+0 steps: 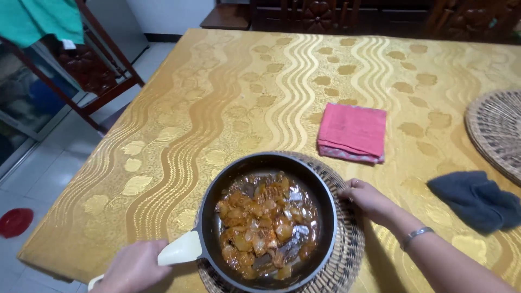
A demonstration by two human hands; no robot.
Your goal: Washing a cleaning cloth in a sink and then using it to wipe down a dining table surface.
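A dark frying pan sits on a round woven mat near the close edge of a table with a shiny gold cloth. The pan is full of cooked food, brown and orange chunks in a wet sauce.

The left hand is wrapped around the pan's pale cream handle, which sticks out to the left (only part of the hand shows at the bottom of the picture). The right hand rests at the right side of the pan, with its fingers curled on the rim of the mat, just beside the pan. A silver bracelet is on that wrist.

A folded pink cloth lies on the table past the pan. A dark grey cloth lies crumpled to the right. Another woven mat peeks in at the right edge. A wooden chair stands at the left, with a green cloth draped over it.
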